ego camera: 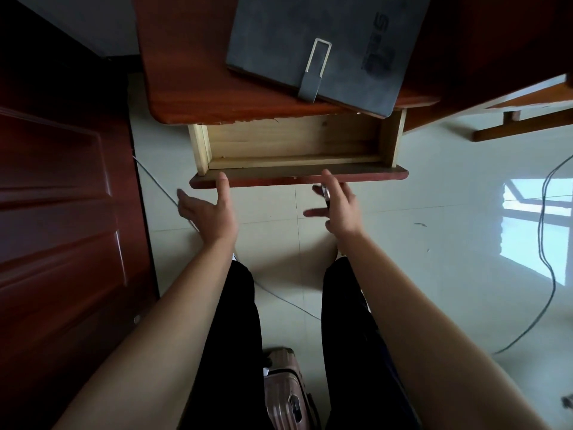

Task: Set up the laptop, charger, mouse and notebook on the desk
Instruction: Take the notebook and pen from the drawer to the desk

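With the notebook (325, 48) lying on the surface (186, 72) at 12 o'clock, both hands, left (207, 209) and right (338, 209), rest open-fingered against the empty drawer (297, 178), apparently about to push it shut.

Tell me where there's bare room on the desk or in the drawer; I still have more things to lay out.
The reddish-brown wooden desk top is bare left of the grey-blue notebook with the metal clasp. The open pale wooden drawer looks empty as far as shown. The notebook crowds the front edge, overhanging the drawer's right corner. The left hand and right hand are at the drawer front.
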The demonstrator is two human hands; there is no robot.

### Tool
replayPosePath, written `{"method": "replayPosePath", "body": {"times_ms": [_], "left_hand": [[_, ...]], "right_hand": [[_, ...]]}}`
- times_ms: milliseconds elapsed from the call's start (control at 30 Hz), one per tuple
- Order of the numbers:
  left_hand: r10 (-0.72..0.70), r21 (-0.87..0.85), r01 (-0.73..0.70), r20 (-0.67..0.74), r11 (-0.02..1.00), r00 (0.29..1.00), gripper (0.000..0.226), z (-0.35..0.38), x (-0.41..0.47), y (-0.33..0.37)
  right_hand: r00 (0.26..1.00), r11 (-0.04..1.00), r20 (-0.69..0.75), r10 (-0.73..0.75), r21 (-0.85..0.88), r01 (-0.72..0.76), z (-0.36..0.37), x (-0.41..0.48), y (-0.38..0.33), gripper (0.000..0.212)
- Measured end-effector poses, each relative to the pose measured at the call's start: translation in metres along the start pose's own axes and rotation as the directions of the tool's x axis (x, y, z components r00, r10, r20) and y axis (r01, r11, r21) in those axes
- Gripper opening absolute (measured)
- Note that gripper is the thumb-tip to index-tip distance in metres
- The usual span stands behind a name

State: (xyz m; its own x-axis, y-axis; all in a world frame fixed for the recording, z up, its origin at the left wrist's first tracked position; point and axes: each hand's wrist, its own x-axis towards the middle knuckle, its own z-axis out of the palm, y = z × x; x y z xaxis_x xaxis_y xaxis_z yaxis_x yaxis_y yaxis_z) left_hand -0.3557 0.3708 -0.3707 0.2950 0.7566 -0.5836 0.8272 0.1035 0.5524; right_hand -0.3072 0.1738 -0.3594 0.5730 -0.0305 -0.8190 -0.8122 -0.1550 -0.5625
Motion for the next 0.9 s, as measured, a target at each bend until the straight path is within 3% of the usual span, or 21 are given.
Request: {"method": "replayPosePath", "body": {"times_ms": [67, 167, 300, 467, 533, 633, 767, 833, 900], "left_hand": [[-0.116, -0.015, 0.116, 0.029, 0.993, 0.993, 0.075, 0.003, -0.003, 0.006], [-0.051, -0.094, 0.047, -0.046, 0.994, 0.998, 0.057, 0.01, -0.008, 0.024], [-0.03, -0.225, 0.011, -0.08, 0.974, 0.996, 0.049, 0.017, -0.016, 0.047], [0.232, -0.192, -0.217, 0.061, 0.957, 0.971, 0.051, 0.015, -0.009, 0.061], [0.306, -0.128, -0.292, 0.108, 0.948, 0.946, 0.054, 0.015, 0.002, 0.069], [0.274, -0.112, -0.261, 0.132, 0.959, 0.953, 0.054, 0.015, 0.015, 0.076], [0.327, -0.064, -0.32, 0.195, 0.945, 0.925, 0.055, 0.014, 0.007, 0.071], [0.344, -0.044, -0.342, 0.206, 0.939, 0.916, 0.055, 0.013, 0.005, 0.071], [0.325, -0.031, -0.326, 0.197, 0.945, 0.925, 0.051, 0.012, 0.006, 0.074]], "right_hand": [[1.0, 0.999, 0.005, -0.011, 0.045, 0.011, 0.001, 0.002, -0.008, 0.045], [0.986, 0.986, -0.028, -0.167, -0.013, 0.166, 0.006, -0.008, -0.016, 0.042], [0.971, 0.963, 0.038, -0.236, -0.122, 0.239, 0.011, -0.02, -0.03, 0.086], [0.954, 0.92, 0.097, -0.284, -0.252, 0.299, 0.012, -0.005, -0.074, 0.121], [0.949, 0.9, 0.095, -0.301, -0.302, 0.315, 0.013, 0.009, -0.089, 0.114], [0.931, 0.878, 0.063, -0.361, -0.313, 0.361, 0.014, 0.018, -0.094, 0.086], [0.948, 0.921, 0.059, -0.312, -0.225, 0.317, 0.014, 0.013, -0.083, 0.092], [0.95, 0.941, 0.002, -0.313, -0.133, 0.311, 0.015, 0.009, -0.085, 0.082], [0.96, 0.957, -0.081, -0.267, 0.096, 0.274, 0.02, 0.002, -0.097, 0.058]]}}
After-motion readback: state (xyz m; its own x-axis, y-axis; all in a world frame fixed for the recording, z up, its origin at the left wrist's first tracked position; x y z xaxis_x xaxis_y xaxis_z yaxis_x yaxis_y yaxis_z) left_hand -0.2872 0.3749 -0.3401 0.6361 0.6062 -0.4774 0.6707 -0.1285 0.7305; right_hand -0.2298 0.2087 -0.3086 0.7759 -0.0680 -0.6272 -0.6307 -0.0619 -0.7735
